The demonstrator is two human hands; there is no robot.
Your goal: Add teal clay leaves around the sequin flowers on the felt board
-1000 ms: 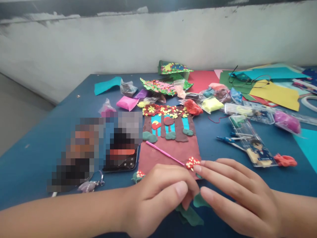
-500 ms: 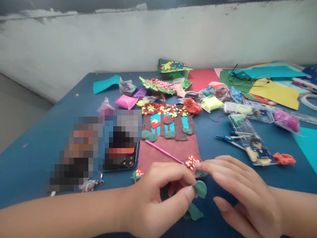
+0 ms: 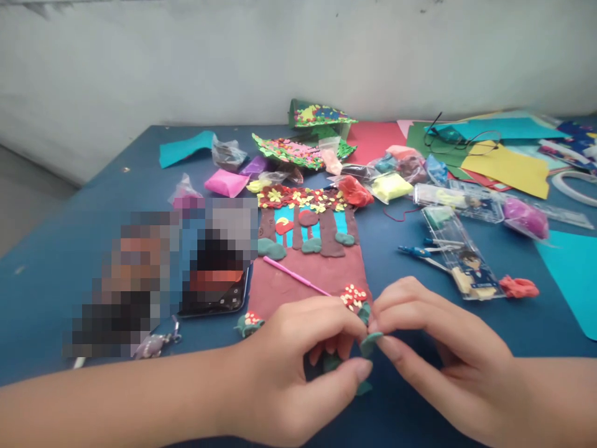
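A small flat piece of green clay (image 3: 370,343) is pinched between the fingertips of my left hand (image 3: 303,367) and my right hand (image 3: 433,348), just off the near edge of the clay picture (image 3: 308,274). That picture shows brown tree trunks, a blue sky and red and yellow flowers. A red spotted mushroom (image 3: 353,297) sits at its near right corner, right above my fingers. A pink stick tool (image 3: 293,276) lies across the brown ground. More green clay (image 3: 332,363) lies under my left fingers.
A phone (image 3: 214,286) with a keychain (image 3: 153,344) lies left of the picture. Bags of coloured clay (image 3: 392,185), coloured paper sheets (image 3: 508,165), clear cases (image 3: 459,249), a blue compass (image 3: 420,252) and red clay (image 3: 517,287) crowd the back and right of the blue table (image 3: 69,261).
My left hand lifted a green clay piece off the table, and my right hand rose from lying flat to pinch it too. The view shifted slightly.
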